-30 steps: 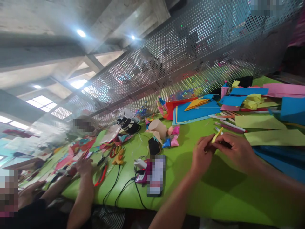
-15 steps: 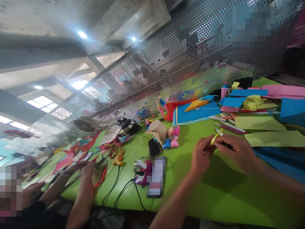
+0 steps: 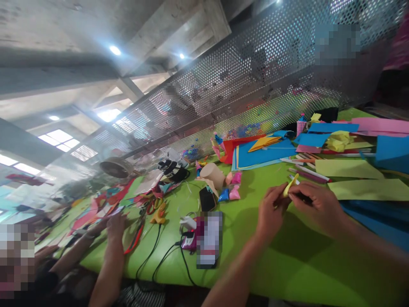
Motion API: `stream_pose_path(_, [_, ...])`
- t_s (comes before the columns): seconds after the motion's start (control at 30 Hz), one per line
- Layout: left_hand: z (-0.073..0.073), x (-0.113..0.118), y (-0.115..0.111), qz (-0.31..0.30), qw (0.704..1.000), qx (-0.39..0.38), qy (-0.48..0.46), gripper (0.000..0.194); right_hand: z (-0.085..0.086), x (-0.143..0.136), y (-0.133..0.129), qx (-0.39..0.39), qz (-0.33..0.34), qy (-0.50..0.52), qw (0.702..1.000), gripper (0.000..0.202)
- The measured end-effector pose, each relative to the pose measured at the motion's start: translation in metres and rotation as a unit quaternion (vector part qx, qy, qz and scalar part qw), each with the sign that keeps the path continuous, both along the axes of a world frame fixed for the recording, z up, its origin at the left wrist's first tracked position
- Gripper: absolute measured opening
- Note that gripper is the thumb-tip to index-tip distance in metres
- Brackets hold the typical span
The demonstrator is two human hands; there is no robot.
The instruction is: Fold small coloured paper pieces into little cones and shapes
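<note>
A small piece of yellow paper [image 3: 290,186] is pinched between my two hands above the green table [image 3: 243,238]. My left hand [image 3: 272,209] grips it from the left, fingers curled. From the right, my right hand [image 3: 315,200] holds its other side between thumb and fingers. A whitish tip shows just behind the paper; what it is I cannot make out. Beyond my hands lie several pens [image 3: 311,171], and to the right are yellow-green paper strips [image 3: 367,189]. Small blue and pink packets [image 3: 234,192] sit to the left of my hands.
A phone [image 3: 207,198], a power strip [image 3: 189,242] with cables, and an orange glue gun [image 3: 159,213] lie left. Blue sheets [image 3: 252,154] lie before a perforated metal screen [image 3: 223,85]. Another person's hands [image 3: 116,226] work at the far left.
The yellow paper between my fingers looks wider and more opened out. My hands have hardly moved. At the left, the other person's hands have shifted slightly.
</note>
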State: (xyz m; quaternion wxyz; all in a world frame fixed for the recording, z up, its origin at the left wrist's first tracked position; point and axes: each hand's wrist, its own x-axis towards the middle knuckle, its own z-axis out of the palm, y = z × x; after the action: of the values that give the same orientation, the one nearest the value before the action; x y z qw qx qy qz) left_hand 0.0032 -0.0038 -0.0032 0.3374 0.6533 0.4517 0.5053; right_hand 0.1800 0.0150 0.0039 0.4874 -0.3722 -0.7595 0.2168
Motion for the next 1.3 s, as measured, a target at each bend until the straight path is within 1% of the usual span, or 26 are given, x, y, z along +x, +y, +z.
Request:
stream_pose_path(0.17, [0.005,0.001,-0.001,-0.004,1.000,-0.012,-0.011,0.039,-0.003,0.001,-0.001,0.044,-0.007,-0.023,0.999,0.014])
stream_pose_path(0.27, [0.005,0.003,-0.002,-0.012,1.000,-0.016,-0.024,0.039,-0.004,0.001,-0.001,0.056,-0.008,-0.022,0.998,0.014])
stream_pose_path(0.57, [-0.001,0.003,0.000,-0.030,0.996,-0.034,-0.080,0.041,0.004,0.002,-0.004,0.040,0.004,-0.020,0.999,0.015])
stream_pose_path(0.77, [-0.001,0.004,-0.001,-0.027,0.991,-0.075,-0.109,0.051,0.007,0.002,-0.004,0.035,0.011,-0.009,0.999,0.015])
stream_pose_path(1.07, [0.000,0.003,-0.001,-0.049,0.975,-0.119,-0.180,0.052,0.004,0.003,-0.002,0.033,0.022,-0.004,0.999,0.011])
stream_pose_path(1.3, [-0.001,0.002,-0.002,-0.050,0.959,-0.159,-0.229,0.051,0.003,0.003,-0.002,0.062,0.031,0.001,0.998,0.009])
